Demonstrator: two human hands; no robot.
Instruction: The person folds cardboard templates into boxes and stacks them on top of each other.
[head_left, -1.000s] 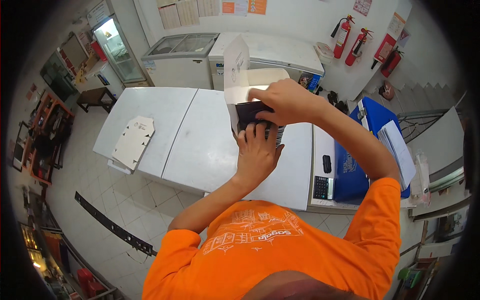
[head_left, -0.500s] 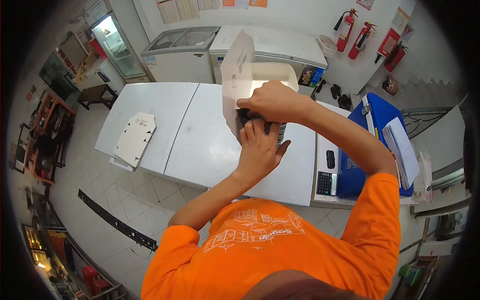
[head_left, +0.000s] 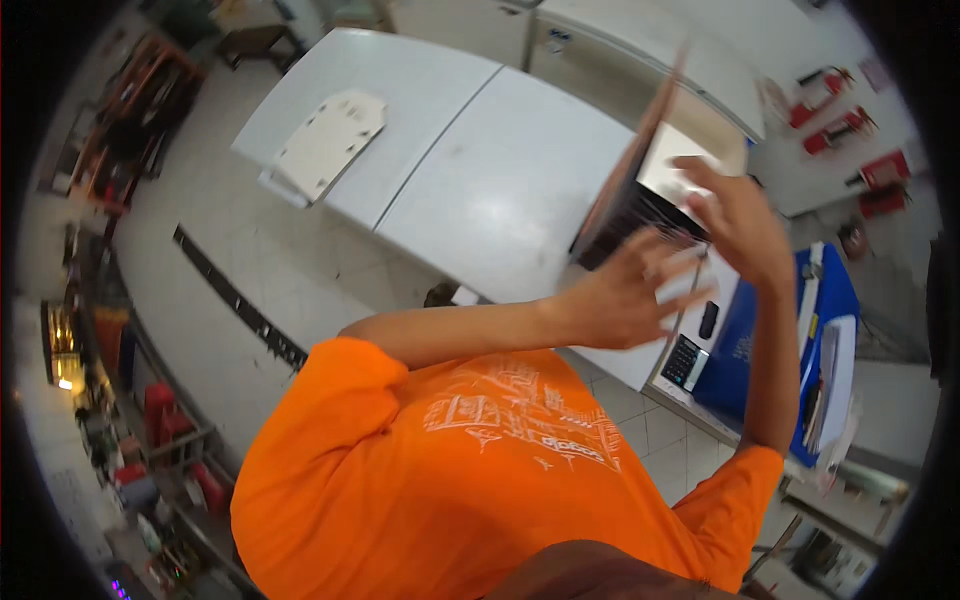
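Observation:
An open carton (head_left: 742, 128) stands on the white tabletop (head_left: 520, 165), its tall lid flap raised on its left side and its front wall dark. In front of the carton is my left hand (head_left: 625, 290), its fingers spread and blurred, with nothing seen in them. My right hand (head_left: 742, 222) hangs over the carton's near right corner, also blurred. Its fingers are bent but apart, and no object shows between them. Whether a fingertip touches the carton's rim I cannot tell.
A flat white cardboard piece (head_left: 335, 140) lies on the table's left end. Right of the carton are a calculator (head_left: 683, 360), a small black case (head_left: 709, 319) and a blue cool box (head_left: 745, 365) with papers on top. White chest freezers (head_left: 620, 45) stand behind the table.
Both hands have come off the carton's front and top, and their fingers have spread. My left hand moved toward me. The whole view has tilted, so the table now slants down to the right.

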